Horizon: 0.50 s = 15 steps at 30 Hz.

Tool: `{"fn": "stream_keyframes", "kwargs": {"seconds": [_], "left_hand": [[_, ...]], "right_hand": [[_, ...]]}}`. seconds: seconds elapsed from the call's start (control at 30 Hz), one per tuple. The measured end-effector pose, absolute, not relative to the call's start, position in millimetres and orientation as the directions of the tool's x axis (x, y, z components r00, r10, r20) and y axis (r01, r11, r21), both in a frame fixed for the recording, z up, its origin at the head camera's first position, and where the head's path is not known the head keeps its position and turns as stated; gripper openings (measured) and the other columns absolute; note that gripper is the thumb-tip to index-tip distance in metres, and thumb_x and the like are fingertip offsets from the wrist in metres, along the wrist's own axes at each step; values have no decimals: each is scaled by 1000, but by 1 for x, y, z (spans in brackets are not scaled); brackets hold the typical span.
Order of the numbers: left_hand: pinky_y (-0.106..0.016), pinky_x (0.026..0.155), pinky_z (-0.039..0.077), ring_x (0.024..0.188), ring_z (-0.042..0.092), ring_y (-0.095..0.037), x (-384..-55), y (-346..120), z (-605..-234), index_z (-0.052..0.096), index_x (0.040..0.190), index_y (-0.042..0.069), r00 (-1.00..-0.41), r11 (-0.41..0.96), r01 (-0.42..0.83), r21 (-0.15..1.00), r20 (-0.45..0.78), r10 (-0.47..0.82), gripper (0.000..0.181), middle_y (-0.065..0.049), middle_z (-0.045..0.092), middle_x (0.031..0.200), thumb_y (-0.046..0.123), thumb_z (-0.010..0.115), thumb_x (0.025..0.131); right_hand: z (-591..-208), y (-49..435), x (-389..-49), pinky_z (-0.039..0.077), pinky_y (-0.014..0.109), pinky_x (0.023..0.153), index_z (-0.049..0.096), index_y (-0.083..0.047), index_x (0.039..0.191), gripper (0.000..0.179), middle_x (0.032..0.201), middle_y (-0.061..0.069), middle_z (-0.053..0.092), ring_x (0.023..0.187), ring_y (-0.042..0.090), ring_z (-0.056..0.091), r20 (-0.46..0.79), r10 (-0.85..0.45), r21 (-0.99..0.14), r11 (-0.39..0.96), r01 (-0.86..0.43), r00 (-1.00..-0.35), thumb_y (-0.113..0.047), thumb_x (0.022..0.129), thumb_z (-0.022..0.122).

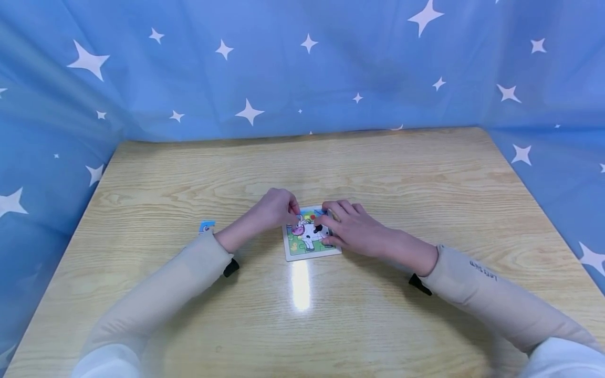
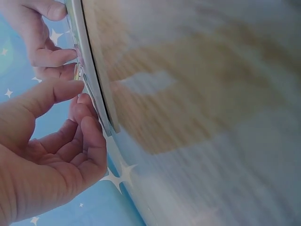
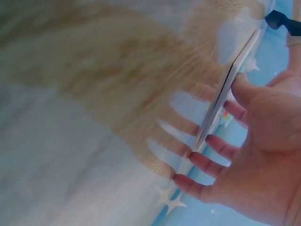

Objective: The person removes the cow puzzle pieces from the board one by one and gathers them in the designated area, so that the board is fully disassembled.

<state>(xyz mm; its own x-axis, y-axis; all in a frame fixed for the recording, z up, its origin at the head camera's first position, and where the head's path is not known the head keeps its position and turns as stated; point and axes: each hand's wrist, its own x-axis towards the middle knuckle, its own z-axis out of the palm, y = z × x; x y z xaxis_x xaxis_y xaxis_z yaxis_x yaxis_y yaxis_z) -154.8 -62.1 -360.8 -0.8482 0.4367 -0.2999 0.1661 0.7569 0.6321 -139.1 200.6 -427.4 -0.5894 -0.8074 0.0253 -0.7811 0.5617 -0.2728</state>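
Observation:
A small framed jigsaw puzzle [image 1: 309, 245] with a cow picture lies flat on the table, its pale border facing up. At its upper left my left hand [image 1: 276, 210] pinches a puzzle piece [image 2: 79, 71] between thumb and fingers, mostly hidden by them. My right hand [image 1: 356, 229] rests over the right side, fingers spread and gently bent. In the right wrist view its thumb touches the frame [image 3: 229, 84], and some fingertips reach the table beyond the far edge. A loose blue puzzle piece [image 1: 206, 226] lies left of the puzzle, partly behind my left forearm.
The wood-grain table [image 1: 378, 173] stretches around the puzzle, with a bright light reflection in front of it. A blue curtain [image 1: 283, 68] with white stars hangs behind and at both sides. Dark wrist-camera mounts [image 1: 231, 268] sit under both cuffs.

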Motion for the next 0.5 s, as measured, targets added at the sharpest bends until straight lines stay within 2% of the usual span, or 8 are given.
{"fn": "stream_keyframes", "kwargs": {"seconds": [0.17, 0.33, 0.5], "left_hand": [[-22, 61, 42, 69, 53, -13, -156, -63, -359, 76, 95, 2, -849, 752, 130, 647, -319, 421, 8, -4, 66, 81, -1, 82, 91], [-22, 61, 41, 69, 52, -13, -157, -62, -359, 76, 96, 2, -846, 754, 113, 647, -335, 415, 8, -4, 66, 81, 0, 82, 92], [-22, 61, 41, 69, 52, -13, -157, -61, -360, 76, 95, 3, -843, 760, 110, 640, -345, 412, 7, -3, 64, 80, 1, 82, 94]], "right_hand": [[-435, 202, -143, 46, 71, 102, 56, -25, 148, 44, 159, 15, 45, 145, 45, 42, 33, -805, -253, 567, -784, -592, -54, 116, 49], [-443, 205, -145, 49, 69, 99, 56, -27, 147, 41, 157, 13, 47, 143, 43, 45, 66, -813, -205, 557, -805, -579, -52, 115, 56], [-437, 204, -141, 51, 64, 92, 53, -33, 153, 42, 152, 13, 46, 138, 42, 46, 83, -828, -162, 538, -827, -554, -54, 116, 50]]}}
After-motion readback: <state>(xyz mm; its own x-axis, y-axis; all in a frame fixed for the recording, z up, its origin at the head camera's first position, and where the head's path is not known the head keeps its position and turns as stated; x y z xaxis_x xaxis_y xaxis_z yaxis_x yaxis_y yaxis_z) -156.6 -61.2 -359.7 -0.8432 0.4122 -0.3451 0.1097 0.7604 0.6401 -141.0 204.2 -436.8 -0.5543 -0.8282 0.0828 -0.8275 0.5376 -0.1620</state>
